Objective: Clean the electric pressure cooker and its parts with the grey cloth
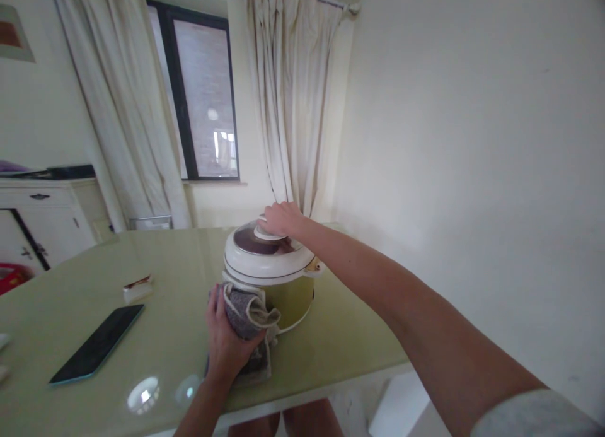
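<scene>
A rice cooker (290,298) with a white-rimmed lid (250,267) and a yellow-green body stands on the green table. My right hand (283,218) is closed around the knob on top of the lid, which sits on the cooker. Below it, my left hand (229,336) grips a bunched grey cloth (246,308) with pale edges. That cloth presses against the cooker's near left side, and part of it hangs down to the tabletop. The left fingertips are partly hidden behind the cloth.
A dark tablet (97,343) lies on the glossy table (179,267) to the left, with a small white packet (137,289) behind it. A white wall (472,140) rises on the right. Curtains (302,96) and a window stand at the back.
</scene>
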Demonstrator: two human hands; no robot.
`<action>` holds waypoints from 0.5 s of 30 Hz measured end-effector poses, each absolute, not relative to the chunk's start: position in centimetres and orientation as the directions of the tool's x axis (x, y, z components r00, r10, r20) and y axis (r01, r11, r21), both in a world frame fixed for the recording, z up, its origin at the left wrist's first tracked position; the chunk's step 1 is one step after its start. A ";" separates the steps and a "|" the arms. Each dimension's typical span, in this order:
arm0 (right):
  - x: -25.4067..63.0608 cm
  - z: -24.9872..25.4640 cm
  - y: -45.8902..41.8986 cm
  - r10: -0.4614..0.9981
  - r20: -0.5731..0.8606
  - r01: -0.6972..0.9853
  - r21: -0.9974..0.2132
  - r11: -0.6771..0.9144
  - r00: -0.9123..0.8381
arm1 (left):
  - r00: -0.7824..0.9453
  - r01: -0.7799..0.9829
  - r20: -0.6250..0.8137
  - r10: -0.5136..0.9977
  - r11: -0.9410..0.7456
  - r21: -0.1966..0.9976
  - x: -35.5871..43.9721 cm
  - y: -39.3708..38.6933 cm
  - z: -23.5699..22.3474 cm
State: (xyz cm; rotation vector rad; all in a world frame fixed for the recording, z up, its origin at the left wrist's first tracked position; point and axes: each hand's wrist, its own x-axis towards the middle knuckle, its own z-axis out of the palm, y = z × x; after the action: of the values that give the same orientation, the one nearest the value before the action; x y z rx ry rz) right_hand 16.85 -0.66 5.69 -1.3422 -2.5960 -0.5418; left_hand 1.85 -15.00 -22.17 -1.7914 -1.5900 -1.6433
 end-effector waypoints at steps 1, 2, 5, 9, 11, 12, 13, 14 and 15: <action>17.0 5.7 -0.6 0.755 0.308 0.815 0.243 0.526 -0.579 | -0.214 0.802 0.816 0.537 -0.380 0.461 1.8 -14.9 -22.2; 17.2 5.7 -0.5 0.754 0.302 0.812 0.250 0.528 -0.583 | -0.210 0.804 0.814 0.542 -0.378 0.459 1.8 -14.7 -22.3; 17.7 5.7 -0.5 0.738 0.288 0.791 0.280 0.544 -0.610 | -0.209 0.801 0.801 0.561 -0.372 0.469 1.7 -14.5 -22.5; 18.0 5.6 -0.4 0.724 0.282 0.774 0.310 0.553 -0.630 | -0.219 0.785 0.788 0.575 -0.376 0.493 1.7 -14.4 -22.7; 18.0 5.5 -0.4 0.717 0.283 0.768 0.322 0.554 -0.637 | -0.229 0.775 0.780 0.582 -0.376 0.508 1.7 -14.4 -22.7; 18.0 5.5 -0.4 0.718 0.284 0.769 0.324 0.551 -0.635 | -0.231 0.772 0.778 0.584 -0.377 0.512 1.8 -14.4 -22.7; 17.9 5.4 -0.5 0.722 0.286 0.773 0.321 0.547 -0.630 | -0.231 0.772 0.778 0.584 -0.377 0.513 1.8 -14.4 -22.7; 17.8 5.4 -0.5 0.731 0.290 0.783 0.312 0.537 -0.617 | -0.231 0.772 0.779 0.582 -0.377 0.511 1.9 -14.5 -22.6; 17.6 5.3 -0.6 0.744 0.295 0.797 0.300 0.524 -0.600 | -0.231 0.773 0.781 0.580 -0.378 0.509 2.0 -14.5 -22.6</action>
State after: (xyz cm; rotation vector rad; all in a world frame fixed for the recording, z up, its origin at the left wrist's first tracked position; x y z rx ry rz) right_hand 17.59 -0.62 5.35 -1.3358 -2.6266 -0.6200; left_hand 1.97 -14.49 -22.62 -1.8288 -1.6415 -1.6643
